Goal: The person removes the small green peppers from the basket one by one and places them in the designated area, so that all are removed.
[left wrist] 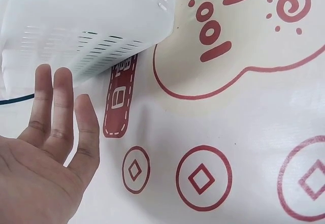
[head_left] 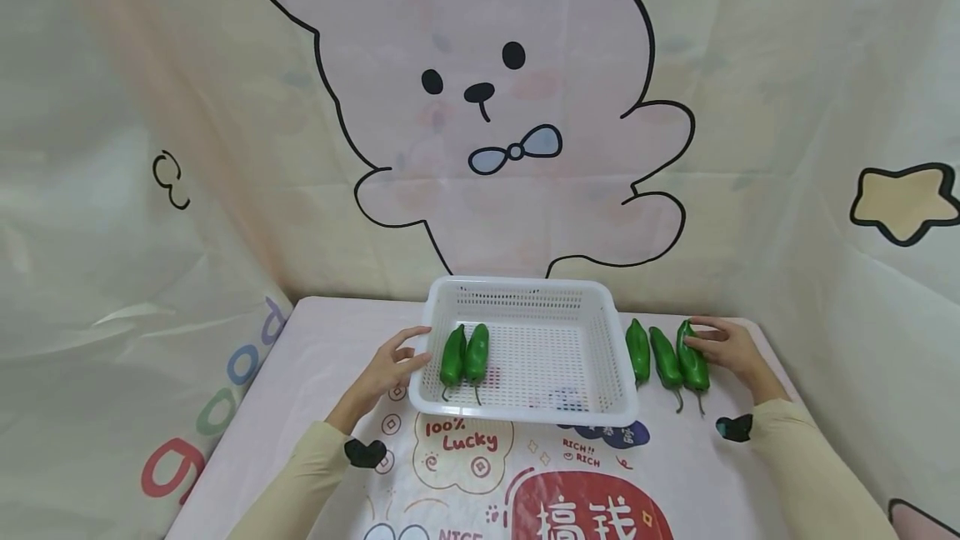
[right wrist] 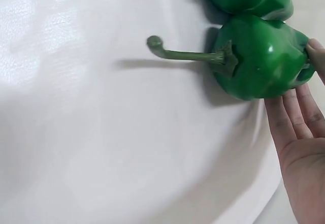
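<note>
My R hand (head_left: 731,350) has thumb + fingers (right wrist: 281,120) pinched on the far end of the rightmost green pepper (head_left: 692,361), which lies on the white printed surface (head_left: 712,482). Middle pepper (head_left: 664,359) is just L of it, then the third pepper (head_left: 637,350), close by the white perforated basket (head_left: 525,415). L hand (head_left: 390,369), loosely spread, is at the basket's L side; can't quite tell if it's touching. Inside, also L, a pair of peppers (head_left: 477,354) lie side by side.

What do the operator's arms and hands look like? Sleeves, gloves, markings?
Long, plain pale-yellow sleeves. Left hand and right hand bare: no gloves or rings visible. A small dark shape shows beside each sleeve's end; can't identify it.
</note>
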The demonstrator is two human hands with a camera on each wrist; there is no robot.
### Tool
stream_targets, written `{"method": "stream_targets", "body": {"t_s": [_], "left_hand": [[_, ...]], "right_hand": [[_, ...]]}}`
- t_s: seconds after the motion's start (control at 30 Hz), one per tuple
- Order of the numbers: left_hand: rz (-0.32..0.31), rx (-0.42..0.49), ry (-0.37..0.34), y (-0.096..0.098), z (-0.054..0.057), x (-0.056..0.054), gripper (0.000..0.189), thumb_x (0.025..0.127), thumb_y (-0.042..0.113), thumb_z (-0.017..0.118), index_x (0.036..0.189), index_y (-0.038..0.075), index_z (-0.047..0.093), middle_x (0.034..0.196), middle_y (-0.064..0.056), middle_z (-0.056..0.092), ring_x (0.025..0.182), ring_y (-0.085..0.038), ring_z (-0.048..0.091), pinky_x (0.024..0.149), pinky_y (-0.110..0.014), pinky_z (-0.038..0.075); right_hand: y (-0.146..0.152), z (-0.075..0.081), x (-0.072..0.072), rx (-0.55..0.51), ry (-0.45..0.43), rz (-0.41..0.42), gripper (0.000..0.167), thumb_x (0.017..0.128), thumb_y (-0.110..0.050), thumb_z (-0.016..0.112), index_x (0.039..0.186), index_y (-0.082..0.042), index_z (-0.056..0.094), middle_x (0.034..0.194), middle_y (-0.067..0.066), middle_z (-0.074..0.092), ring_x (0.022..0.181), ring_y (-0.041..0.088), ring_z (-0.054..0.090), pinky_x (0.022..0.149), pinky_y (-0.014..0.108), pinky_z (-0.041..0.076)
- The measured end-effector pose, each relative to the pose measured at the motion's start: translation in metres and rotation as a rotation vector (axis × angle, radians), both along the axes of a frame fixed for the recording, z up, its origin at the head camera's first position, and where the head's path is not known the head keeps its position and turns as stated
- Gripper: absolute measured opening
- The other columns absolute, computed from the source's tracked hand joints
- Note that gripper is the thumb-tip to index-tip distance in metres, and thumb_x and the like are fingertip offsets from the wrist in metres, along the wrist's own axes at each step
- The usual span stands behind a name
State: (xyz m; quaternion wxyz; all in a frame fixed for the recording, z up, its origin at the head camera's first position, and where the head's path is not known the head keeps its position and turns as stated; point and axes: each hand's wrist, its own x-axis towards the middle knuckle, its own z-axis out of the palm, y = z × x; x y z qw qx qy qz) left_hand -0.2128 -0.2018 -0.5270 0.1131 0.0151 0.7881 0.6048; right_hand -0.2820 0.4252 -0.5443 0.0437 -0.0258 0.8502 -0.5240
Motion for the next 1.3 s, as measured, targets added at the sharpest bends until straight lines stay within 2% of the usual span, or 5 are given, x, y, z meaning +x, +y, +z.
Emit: {"method": "stream_targets", "body": {"t_s": [0.37,0.83,1.1,1.2,1.3], "left_hand": [[0.006,0.011,-0.012,0.000,-0.002,-0.001,0.057,0.094,0.029,0.076,0.147,0.026,0.053,0.119,-0.014,0.060,0.104,-0.029,0.061,0.076,-0.041,0.056],[-0.001,0.011,-0.012,0.000,0.000,0.000,0.056,0.097,0.024,0.073,0.148,0.025,0.051,0.112,-0.013,0.062,0.101,-0.029,0.062,0.077,-0.042,0.056],[0.004,0.016,-0.009,-0.001,-0.001,0.000,0.056,0.096,0.025,0.074,0.148,0.026,0.052,0.113,-0.013,0.062,0.101,-0.028,0.061,0.076,-0.040,0.055],[0.002,0.015,-0.007,0.000,-0.001,0.001,0.056,0.096,0.025,0.074,0.148,0.026,0.051,0.115,-0.013,0.062,0.103,-0.029,0.061,0.077,-0.041,0.055],[0.000,0.013,-0.005,0.000,0.000,0.001,0.056,0.097,0.024,0.073,0.148,0.026,0.051,0.116,-0.013,0.062,0.105,-0.029,0.061,0.079,-0.044,0.056]], "right_hand": [[0.003,-0.008,0.000,0.085,0.003,0.001,0.058,0.095,-0.020,0.075,0.137,0.013,0.051,0.127,0.037,0.058,0.091,0.001,0.061,0.071,0.028,0.056],[0.010,0.010,0.018,0.118,0.093,0.028,0.056,0.099,-0.020,0.071,0.138,0.014,0.050,0.134,0.038,0.052,0.095,-0.011,0.055,0.078,0.021,0.053],[0.002,0.034,0.027,0.209,0.139,0.056,0.058,0.100,-0.028,0.069,0.140,0.009,0.050,0.136,0.034,0.052,0.120,0.048,0.053,0.077,0.012,0.044],[-0.002,0.040,0.031,0.203,0.134,0.067,0.059,0.101,-0.028,0.068,0.144,0.007,0.047,0.138,0.032,0.051,0.122,0.053,0.050,0.078,0.014,0.045],[-0.005,0.045,0.035,0.197,0.130,0.071,0.057,0.102,-0.027,0.066,0.146,0.003,0.046,0.140,0.028,0.051,0.121,0.040,0.055,0.081,0.023,0.048]]}}
